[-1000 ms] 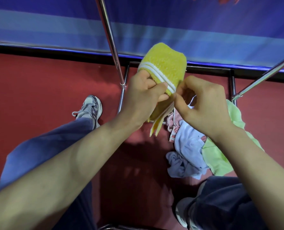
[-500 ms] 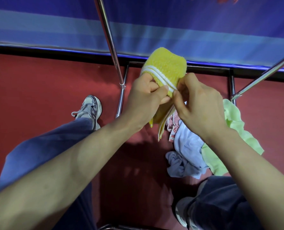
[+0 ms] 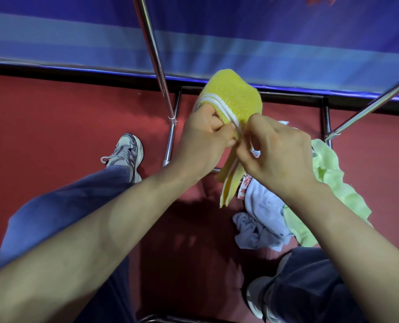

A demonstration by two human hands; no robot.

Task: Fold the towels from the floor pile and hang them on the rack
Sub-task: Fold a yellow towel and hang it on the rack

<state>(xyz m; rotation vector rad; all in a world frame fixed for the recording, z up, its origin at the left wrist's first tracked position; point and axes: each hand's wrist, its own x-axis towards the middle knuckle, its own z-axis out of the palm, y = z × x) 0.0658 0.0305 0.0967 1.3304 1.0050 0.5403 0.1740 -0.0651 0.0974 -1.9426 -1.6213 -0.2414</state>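
Both hands pinching: left hand (image 3: pixel 203 141) & right hand (image 3: pixel 275 155) grip yellow towel (image 3: pixel 235 99) — pls square edges b4 hanging

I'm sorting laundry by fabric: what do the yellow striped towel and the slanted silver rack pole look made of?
The yellow towel with white stripes looks like terry cloth, probably cotton: fuzzy matte pile, limp drape. The slanted silver rack pole looks like polished metal, perhaps chromed steel: bright streak highlights along it.
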